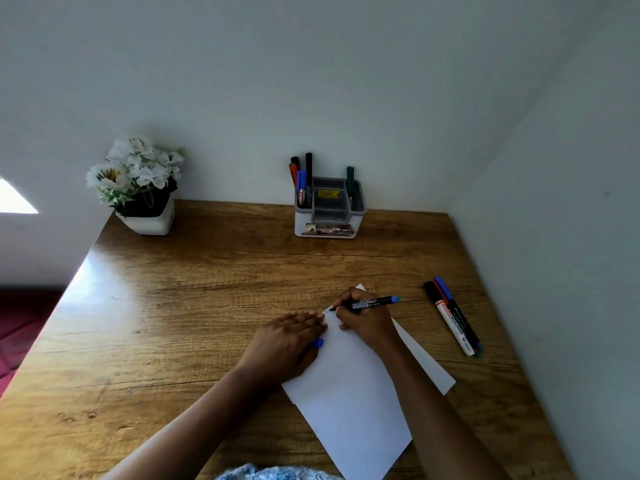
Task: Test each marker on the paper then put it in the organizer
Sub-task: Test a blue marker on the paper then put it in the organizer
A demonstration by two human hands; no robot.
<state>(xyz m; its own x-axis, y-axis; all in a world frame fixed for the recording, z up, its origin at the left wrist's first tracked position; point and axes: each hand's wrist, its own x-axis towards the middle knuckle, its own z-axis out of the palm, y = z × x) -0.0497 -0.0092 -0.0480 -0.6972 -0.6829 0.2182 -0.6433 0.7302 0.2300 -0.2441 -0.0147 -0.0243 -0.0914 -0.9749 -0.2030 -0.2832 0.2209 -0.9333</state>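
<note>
Near the middle of the wooden table (207, 289), the right hand (363, 323) grips a black marker (372, 302) with a blue end, fingers curled round the barrel and the tip touching the far corner of the white paper (346, 393), where a faint scribble shows. The left hand (284, 341) lies just beside it, fingers straight and flat on the sheet's left edge; a blue cap (317, 342) pokes out at its thumb side, seemingly pinned under the thumb. A second white edge shows beneath the paper on the right. To the right of the paper, apart from it, lies a tight bunch of loose markers (452, 318), capped in black, red and blue. At the back against the wall stands the organizer (329, 220): 3 or 4 markers upright in its left compartment, 1 green marker (350, 181) in its right. A pot of white flowers (138, 181) sits at the far left corner.
</note>
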